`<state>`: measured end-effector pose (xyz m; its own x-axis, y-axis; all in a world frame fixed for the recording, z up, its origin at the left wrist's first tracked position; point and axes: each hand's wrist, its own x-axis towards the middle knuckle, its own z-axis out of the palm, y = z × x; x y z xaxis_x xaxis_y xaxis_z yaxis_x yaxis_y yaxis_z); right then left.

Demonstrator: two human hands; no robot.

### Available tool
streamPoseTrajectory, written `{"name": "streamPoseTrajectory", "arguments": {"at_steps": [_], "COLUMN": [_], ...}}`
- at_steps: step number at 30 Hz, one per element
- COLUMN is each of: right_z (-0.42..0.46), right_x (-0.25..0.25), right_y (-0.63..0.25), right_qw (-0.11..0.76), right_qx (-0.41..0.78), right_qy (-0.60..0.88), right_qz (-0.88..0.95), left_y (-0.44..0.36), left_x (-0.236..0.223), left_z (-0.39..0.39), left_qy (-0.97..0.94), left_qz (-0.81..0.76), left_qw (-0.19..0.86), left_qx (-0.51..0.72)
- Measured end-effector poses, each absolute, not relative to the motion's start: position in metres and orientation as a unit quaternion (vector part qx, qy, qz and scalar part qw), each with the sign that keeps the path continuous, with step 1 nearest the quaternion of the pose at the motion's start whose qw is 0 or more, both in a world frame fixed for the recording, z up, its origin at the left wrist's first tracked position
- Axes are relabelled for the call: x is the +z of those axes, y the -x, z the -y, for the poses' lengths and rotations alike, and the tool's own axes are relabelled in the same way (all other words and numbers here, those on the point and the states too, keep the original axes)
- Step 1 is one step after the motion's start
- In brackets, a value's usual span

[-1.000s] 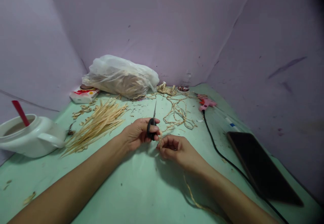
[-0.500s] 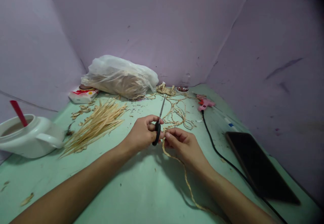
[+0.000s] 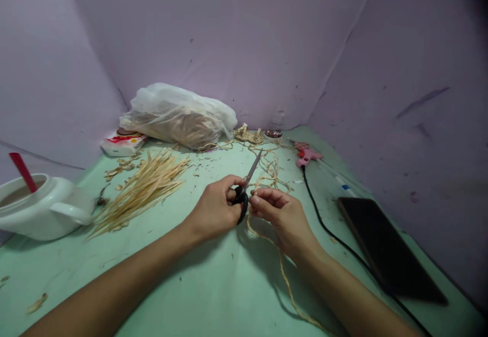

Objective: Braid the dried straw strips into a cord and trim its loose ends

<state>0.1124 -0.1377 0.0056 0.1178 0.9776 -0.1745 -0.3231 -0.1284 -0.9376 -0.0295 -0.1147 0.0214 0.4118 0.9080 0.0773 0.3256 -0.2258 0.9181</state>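
My left hand (image 3: 217, 206) is closed around the black handles of a pair of scissors (image 3: 252, 169), whose blades point up and away to the right. Just right of the handles, my right hand (image 3: 284, 217) pinches a twisted straw-coloured cord (image 3: 285, 276) between thumb and fingers. One length of the cord hangs below the right hand and runs toward the bottom edge. Beyond the fingers, more cord lies in loose loops on the table. The fingers hide the exact pinched spot.
On the green table (image 3: 206, 281) lie dry straw strips (image 3: 148, 187) at left, beside a white pot (image 3: 57, 207) with a red stick. A plastic bag (image 3: 179, 116) and a woven piece (image 3: 247, 134) sit behind. At right are a pink glue gun (image 3: 308, 155) and a phone (image 3: 389, 250).
The scissors have turned in my left hand, their tips swinging right and nearer. Both hands stay close together, and my right hand keeps its pinch on the cord.
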Motion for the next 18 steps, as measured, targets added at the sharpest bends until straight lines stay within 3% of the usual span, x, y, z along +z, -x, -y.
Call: {"name": "streamPoseTrajectory", "arguments": {"at_steps": [4,7,11,18], "right_z": [0.133,0.13,0.129,0.131], "right_x": [0.005,0.005,0.005,0.009], "right_y": [-0.12,-0.123,-0.125,-0.123], "right_qw": [0.575,0.585,0.58,0.576], "right_qx": [0.565,0.549,0.53,0.49], "right_qy": [0.496,0.493,0.495,0.519], "right_qz": [0.324,0.338,0.372,0.398], "left_y": [0.045,0.051,0.051,0.05], "left_x": [0.032,0.032,0.024,0.018], "left_z": [0.108,0.104,0.103,0.102], "left_qy": [-0.849,-0.891,-0.911,-0.913], "left_qz": [-0.435,-0.412,-0.392,-0.391], "left_qw": [0.178,0.067,0.014,0.038], "left_qx": [0.24,0.176,0.126,0.11]}}
